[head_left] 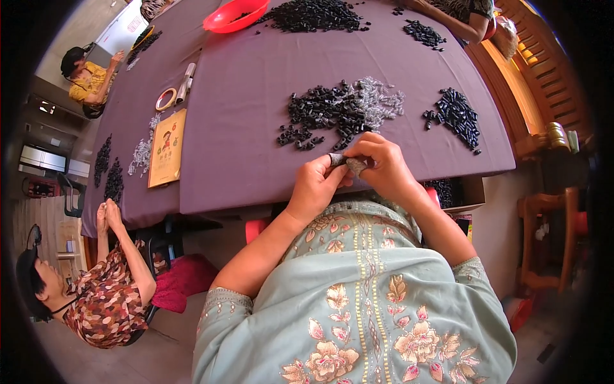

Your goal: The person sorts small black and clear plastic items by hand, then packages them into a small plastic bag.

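Observation:
At the table's near edge, my left hand [318, 184] and my right hand [382, 164] meet with their fingertips pinched together. Both are closed, and whatever sits between the fingertips is too small and covered to name. A dark wrap goes round a finger of my left hand; a greyish wrap covers a fingertip of my right. Just beyond them lies a pile of small black cylindrical pieces [318, 109]. Small clear plastic pieces [378, 102] lie against its right side, and a few black ones are scattered close to my hands.
The purple tablecloth [256, 128] carries another black pile [457, 118] at right, a large far heap [313, 16] and a red bowl [233, 18]. Leftward lie a yellow booklet [167, 148] and a tape roll [165, 99]. Other people sit around; one person's hands [107, 216] are at the left edge.

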Action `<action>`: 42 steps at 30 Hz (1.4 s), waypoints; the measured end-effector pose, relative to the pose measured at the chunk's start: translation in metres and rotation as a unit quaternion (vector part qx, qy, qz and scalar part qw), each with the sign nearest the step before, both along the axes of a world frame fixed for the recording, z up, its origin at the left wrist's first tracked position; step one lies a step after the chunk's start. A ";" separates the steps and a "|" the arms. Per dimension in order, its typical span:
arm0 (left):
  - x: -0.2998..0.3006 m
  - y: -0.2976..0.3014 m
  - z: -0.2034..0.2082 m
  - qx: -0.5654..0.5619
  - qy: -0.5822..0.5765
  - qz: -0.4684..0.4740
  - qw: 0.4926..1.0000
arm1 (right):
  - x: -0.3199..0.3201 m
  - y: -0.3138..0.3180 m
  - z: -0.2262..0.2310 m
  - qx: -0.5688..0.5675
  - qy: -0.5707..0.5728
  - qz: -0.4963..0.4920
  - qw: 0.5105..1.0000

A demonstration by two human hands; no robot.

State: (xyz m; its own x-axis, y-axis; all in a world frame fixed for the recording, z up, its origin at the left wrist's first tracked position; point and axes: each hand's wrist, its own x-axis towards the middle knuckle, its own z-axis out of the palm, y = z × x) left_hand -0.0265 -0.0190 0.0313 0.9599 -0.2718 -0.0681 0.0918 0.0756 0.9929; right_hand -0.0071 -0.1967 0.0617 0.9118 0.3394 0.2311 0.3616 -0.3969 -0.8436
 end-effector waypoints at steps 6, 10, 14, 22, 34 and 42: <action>0.001 0.002 0.001 0.043 -0.013 -0.012 0.999 | 0.001 0.002 -0.005 -0.042 -0.094 0.001 0.995; 0.003 0.004 -0.003 0.015 0.004 -0.016 1.000 | -0.001 0.005 0.001 -0.109 -0.196 0.009 0.974; 0.005 0.005 -0.005 0.015 0.010 -0.016 1.000 | -0.002 0.007 0.004 -0.153 -0.200 0.010 0.968; 0.006 0.006 -0.005 -0.018 0.019 -0.013 1.000 | -0.005 0.009 0.011 -0.172 -0.185 0.016 0.967; 0.005 0.002 -0.005 -0.019 -0.005 0.039 0.999 | -0.003 0.008 0.004 -0.025 -0.033 -0.001 0.999; 0.007 0.006 -0.006 -0.027 -0.025 0.037 0.999 | -0.007 0.013 0.005 -0.035 -0.056 0.000 0.998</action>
State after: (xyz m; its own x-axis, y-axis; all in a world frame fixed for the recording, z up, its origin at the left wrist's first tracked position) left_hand -0.0197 -0.0129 0.0248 0.9795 -0.2012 -0.0064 0.0340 0.1344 0.9903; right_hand -0.0144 -0.1842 0.0666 0.8820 0.3577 0.3067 0.4513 -0.4536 -0.7685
